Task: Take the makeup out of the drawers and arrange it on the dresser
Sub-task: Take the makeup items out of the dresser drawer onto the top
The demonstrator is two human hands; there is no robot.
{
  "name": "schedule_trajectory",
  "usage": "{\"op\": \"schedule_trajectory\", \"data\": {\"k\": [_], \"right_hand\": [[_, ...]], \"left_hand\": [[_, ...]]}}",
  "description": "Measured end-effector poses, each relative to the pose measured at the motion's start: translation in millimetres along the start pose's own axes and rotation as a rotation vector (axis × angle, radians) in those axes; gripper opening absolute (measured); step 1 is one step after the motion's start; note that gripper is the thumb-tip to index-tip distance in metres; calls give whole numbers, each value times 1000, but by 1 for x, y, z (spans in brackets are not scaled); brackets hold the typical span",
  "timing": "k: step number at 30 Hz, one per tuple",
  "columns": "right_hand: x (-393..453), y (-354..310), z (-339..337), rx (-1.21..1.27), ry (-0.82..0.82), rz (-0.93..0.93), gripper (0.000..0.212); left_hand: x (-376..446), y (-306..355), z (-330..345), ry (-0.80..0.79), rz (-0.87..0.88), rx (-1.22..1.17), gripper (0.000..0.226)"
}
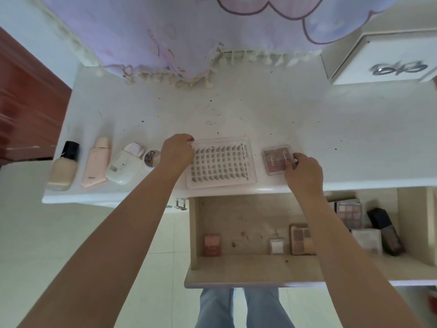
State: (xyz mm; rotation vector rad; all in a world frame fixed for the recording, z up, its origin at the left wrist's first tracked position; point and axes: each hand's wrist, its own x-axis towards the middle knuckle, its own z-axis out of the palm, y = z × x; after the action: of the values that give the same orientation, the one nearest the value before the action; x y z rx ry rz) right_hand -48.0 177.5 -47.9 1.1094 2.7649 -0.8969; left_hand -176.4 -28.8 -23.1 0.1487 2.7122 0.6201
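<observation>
**Both hands on makeup at the counter's front edge**

Nearest, the open drawer (248, 268) holds several palettes (301, 239) and a dark bottle (385, 233). Above it, at the counter (236, 110) front edge, the right hand (303, 172) pinches a small eyeshadow palette (275, 158); the left hand (177, 151) grips the lash tray (221, 163) by its far-left corner. Three bottles (95, 160) lie toward the front-left corner.

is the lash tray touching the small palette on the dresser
Apart. The head view shows a strip of bare dresser top between the lash tray and the small palette.
</observation>
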Motion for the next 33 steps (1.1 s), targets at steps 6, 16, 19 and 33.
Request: {"op": "schedule_trajectory", "data": {"k": [6,16,19,33], "right_hand": [[-11,-4,3,27,97,-16,35],[-89,106,54,-497,-607,-303,44],[-86,122,73,-531,-699,-247,54],[-84,125,59,-370,-596,-178,16]], "left_hand": [[-14,2,-1,158,-1,43,37],[-140,-59,135,-486,213,435,38],[-130,-63,157,-578,180,563,37],[-114,-56,161,-668,112,568,22]]}}
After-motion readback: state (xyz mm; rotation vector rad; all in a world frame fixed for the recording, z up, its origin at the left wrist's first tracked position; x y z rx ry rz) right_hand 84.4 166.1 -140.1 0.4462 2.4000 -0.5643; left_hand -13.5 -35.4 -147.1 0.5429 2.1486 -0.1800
